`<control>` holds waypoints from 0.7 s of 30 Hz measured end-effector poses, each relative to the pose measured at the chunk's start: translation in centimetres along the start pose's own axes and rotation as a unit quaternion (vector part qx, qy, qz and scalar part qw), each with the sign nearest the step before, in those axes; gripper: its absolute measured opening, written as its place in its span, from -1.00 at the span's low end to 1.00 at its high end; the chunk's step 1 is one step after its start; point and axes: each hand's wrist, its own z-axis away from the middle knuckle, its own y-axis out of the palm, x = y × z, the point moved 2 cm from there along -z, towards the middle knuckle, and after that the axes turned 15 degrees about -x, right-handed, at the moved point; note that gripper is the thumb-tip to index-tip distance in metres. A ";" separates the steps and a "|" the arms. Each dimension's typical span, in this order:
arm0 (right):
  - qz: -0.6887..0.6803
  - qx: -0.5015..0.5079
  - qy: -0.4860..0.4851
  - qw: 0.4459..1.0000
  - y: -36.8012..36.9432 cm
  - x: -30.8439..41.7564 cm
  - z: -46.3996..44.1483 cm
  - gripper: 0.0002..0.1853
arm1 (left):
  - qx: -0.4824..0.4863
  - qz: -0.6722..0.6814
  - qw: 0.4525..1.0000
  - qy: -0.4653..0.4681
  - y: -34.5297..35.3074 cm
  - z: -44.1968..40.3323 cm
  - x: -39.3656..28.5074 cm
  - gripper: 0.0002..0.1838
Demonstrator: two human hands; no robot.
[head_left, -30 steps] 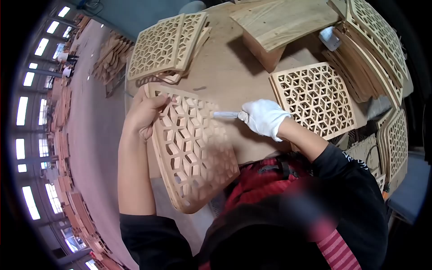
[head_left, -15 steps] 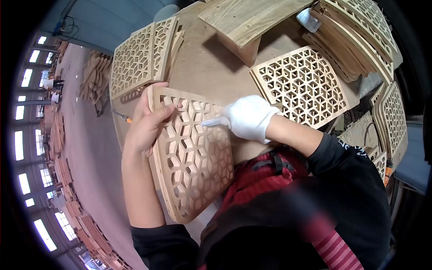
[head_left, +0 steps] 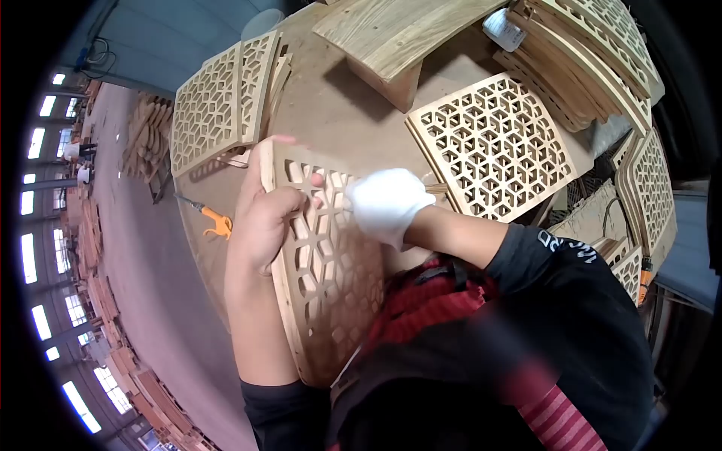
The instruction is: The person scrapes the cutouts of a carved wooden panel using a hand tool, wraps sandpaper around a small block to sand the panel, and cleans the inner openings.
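My bare left hand (head_left: pixel 265 218) grips the upper left edge of a wooden lattice panel (head_left: pixel 320 282), with some fingertips showing through its openings. The panel stands tilted in front of my body. Against the panel's upper right part is my right hand (head_left: pixel 389 207), in a white glove, with its fingers closed. Whatever it holds is hidden in this view. An orange-handled tool (head_left: pixel 216 222) lies on the table to the left of my left hand. Beyond my right hand, another lattice panel (head_left: pixel 496 146) lies flat on top of a stack.
Lattice panels (head_left: pixel 218 105) are stacked at the table's back left. A wooden board on a block (head_left: pixel 398 34) stands at the back. Curved pieces (head_left: pixel 556 75) and more panels (head_left: pixel 650 188) pile up on the right. Far left, two people in white helmets (head_left: pixel 75 152) are on the floor.
My gloved right hand has moved left onto the panel, and the thin grey tool it held is now out of sight. The view has shifted, showing the orange-handled tool in full.
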 end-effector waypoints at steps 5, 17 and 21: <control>-0.051 -0.020 0.050 0.997 0.6 -1.3 0.8 -0.82 | 0.012 -0.059 0.998 0.015 0.8 0.6 0.2 -0.33; -0.001 -0.102 0.063 0.993 2.8 -3.1 2.5 -0.80 | -0.023 -0.032 0.999 0.003 1.1 0.6 -0.3 -0.28; -0.001 -0.078 0.033 0.996 2.8 -1.3 1.1 -0.68 | -0.002 -0.036 0.999 -0.003 1.8 0.7 -0.2 -0.29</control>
